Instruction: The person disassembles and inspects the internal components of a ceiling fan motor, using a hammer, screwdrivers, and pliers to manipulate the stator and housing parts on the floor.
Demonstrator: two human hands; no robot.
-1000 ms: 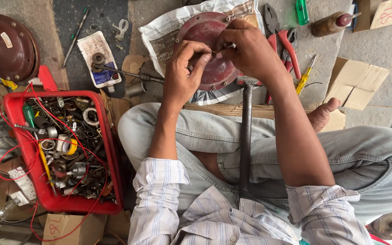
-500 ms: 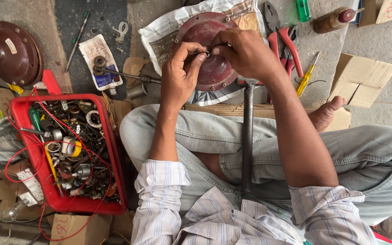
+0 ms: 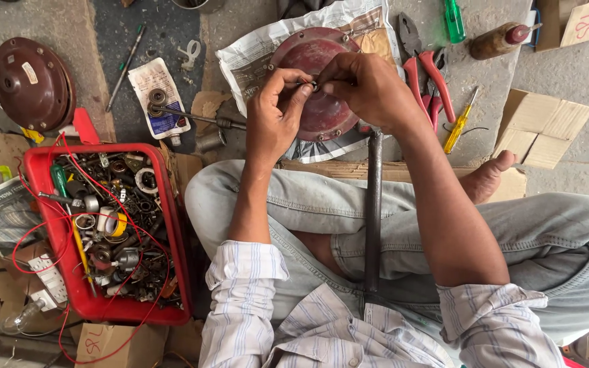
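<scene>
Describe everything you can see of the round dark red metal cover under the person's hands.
The round dark red metal cover looks like worn, painted metal, slightly domed, with small bolts around its rim. It lies flat on a crumpled newspaper on the floor, before the crossed legs. The left hand and right hand meet over its upper part, pinching a small part there, and hide much of it.

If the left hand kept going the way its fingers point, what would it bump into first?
The left hand points toward the right hand, so it would probably meet those fingers first, at the small metal piece between them, just above the round red cover.
</scene>
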